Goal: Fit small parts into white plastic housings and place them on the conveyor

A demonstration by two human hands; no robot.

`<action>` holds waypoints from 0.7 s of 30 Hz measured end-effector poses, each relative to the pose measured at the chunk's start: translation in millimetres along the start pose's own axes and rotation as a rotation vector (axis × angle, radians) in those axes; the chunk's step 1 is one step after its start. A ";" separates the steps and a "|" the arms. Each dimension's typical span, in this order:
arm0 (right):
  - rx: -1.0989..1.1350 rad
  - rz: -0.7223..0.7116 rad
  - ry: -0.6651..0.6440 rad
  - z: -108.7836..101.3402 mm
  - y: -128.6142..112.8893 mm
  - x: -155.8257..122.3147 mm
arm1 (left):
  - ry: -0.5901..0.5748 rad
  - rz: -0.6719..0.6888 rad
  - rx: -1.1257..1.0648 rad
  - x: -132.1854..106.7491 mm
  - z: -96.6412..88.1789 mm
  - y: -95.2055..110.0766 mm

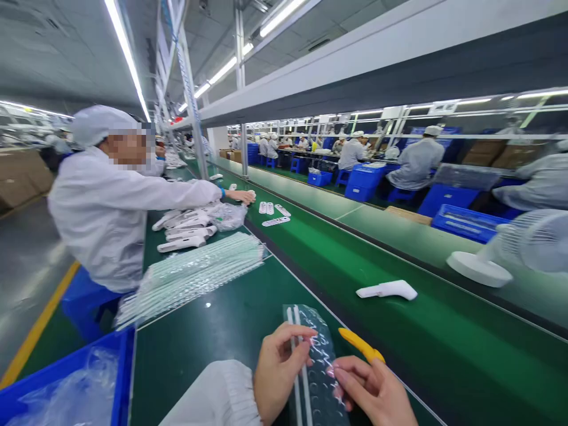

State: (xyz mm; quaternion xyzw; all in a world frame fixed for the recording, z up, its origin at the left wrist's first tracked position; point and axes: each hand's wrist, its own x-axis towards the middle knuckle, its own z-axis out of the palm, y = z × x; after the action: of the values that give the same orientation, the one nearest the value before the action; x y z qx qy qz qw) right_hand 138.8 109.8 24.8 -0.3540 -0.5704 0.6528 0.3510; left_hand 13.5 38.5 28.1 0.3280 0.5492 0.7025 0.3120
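Close in front of me is a clear plastic bag [322, 355] with two thin white rods [302, 390] along its left side. My left hand [277, 370] pinches the bag near its upper part, thumb against forefinger, over the rods. At the bag's right edge, my right hand [377, 390] has its fingertips closed on the plastic. A yellow curved handle-like tool [361, 344] sticks out just beyond the right hand; whether that hand also holds it, I cannot tell. Further right, a white handheld device [388, 290] lies on the green conveyor belt [319, 254].
Left of my hands lies a stack of bagged pale rods [199, 269], with white device bodies [189, 231] behind. A co-worker [110, 195] reaches across to the belt near several white panels [275, 222]. A blue bin [122, 378] stands lower left, a white fan [532, 242] right.
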 end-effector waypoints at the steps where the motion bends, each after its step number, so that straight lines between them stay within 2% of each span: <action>1: 0.006 0.010 -0.023 0.1 -1.3 0.5 | -0.019 0.004 0.002 -0.5 -1.0 0.1; 7: 0.001 0.007 -0.047 -1.2 -6.8 4.6 | -0.104 0.011 0.023 -4.7 -3.8 0.8; 17: 0.039 -0.023 -0.044 -3.3 -3.8 3.4 | -0.162 -0.055 -0.037 -9.1 -1.6 -2.6; 21: 0.047 -0.008 -0.012 -3.2 -5.1 3.3 | -0.135 -0.083 -0.103 -7.8 0.3 -1.3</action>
State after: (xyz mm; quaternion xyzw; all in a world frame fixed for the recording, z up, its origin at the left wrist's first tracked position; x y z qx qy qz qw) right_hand 140.2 114.7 29.3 -0.3394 -0.5583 0.6668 0.3583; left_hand 18.4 32.8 25.9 0.3352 0.5032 0.6925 0.3935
